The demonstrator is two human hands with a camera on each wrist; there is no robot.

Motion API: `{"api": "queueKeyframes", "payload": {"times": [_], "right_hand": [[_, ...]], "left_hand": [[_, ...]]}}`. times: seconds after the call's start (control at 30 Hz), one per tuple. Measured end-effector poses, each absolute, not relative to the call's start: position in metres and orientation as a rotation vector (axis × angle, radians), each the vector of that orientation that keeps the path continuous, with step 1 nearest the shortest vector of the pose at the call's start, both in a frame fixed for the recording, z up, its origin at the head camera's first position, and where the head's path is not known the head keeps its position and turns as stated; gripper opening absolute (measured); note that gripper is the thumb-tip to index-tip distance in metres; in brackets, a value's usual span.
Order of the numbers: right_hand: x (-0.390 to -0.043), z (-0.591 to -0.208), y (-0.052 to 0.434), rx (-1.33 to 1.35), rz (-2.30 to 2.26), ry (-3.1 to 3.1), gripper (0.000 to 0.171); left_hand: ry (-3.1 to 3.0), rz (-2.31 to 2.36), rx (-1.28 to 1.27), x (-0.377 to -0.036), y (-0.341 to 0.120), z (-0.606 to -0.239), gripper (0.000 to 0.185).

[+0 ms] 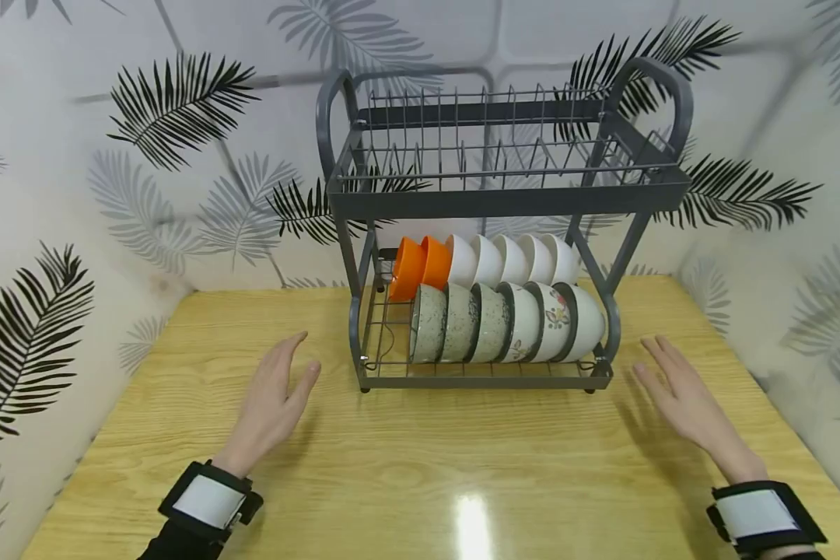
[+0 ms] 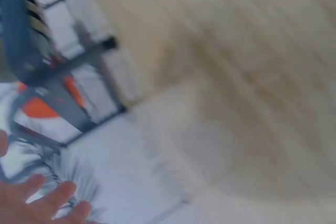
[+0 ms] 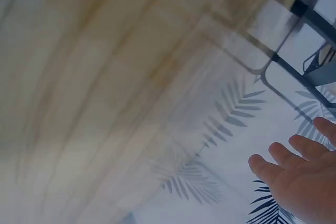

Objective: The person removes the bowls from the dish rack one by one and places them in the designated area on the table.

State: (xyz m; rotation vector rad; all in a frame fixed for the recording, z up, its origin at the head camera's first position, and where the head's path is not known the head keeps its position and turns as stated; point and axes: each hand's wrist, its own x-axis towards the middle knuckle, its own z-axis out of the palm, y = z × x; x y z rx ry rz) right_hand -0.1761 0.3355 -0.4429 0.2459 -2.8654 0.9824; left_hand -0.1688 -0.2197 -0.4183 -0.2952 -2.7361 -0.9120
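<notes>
A dark grey two-tier dish rack (image 1: 507, 204) stands at the back of the table. On its lower tier, speckled green bowls (image 1: 460, 323) and white flowered bowls (image 1: 549, 319) lean in a front row. Behind them lean two orange bowls (image 1: 409, 268) and several white bowls (image 1: 511, 258). My left hand (image 1: 271, 400) hovers left of the rack, thumb and fingers apart, holding nothing. To the rack's right, my right hand (image 1: 689, 400) is held over the table with straight fingers, also holding nothing. Both wrist views show loose fingertips and part of the rack.
The upper wire tier (image 1: 490, 155) of the rack carries no dishes. The wooden table (image 1: 392, 467) reaches back to a wall (image 1: 252, 210) with leaf-patterned covering. Bands (image 1: 210, 502) are strapped round both wrists.
</notes>
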Motion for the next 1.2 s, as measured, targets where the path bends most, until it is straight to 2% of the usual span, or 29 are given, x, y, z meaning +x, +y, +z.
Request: {"api": "queueKeyframes", "payload": {"times": [0.37, 0.6, 0.83, 1.03, 1.2], "right_hand": [[-0.166, -0.428, 0.326, 0.046, 1.605, -2.593, 0.062], [-0.158, -0.423, 0.302, 0.148, 2.393, -1.688, 0.029], [-0.148, -0.417, 0.292, 0.070, 2.721, -1.085, 0.028], [-0.142, -0.420, 0.289, -0.018, 2.860, -0.873, 0.033], [-0.140, -0.421, 0.286, -0.003, 2.889, -0.823, 0.036]], "left_hand": [[-2.300, -1.275, -0.569, -0.161, -0.144, -0.394, 0.040], [-2.378, -1.547, -0.613, -0.172, -0.108, -0.387, 0.051], [-2.430, -1.886, -0.546, -0.190, -0.087, -0.384, 0.056], [-2.461, -1.834, -0.504, -0.203, -0.081, -0.390, 0.054], [-2.409, -1.845, -0.497, -0.209, -0.076, -0.391, 0.044]]}}
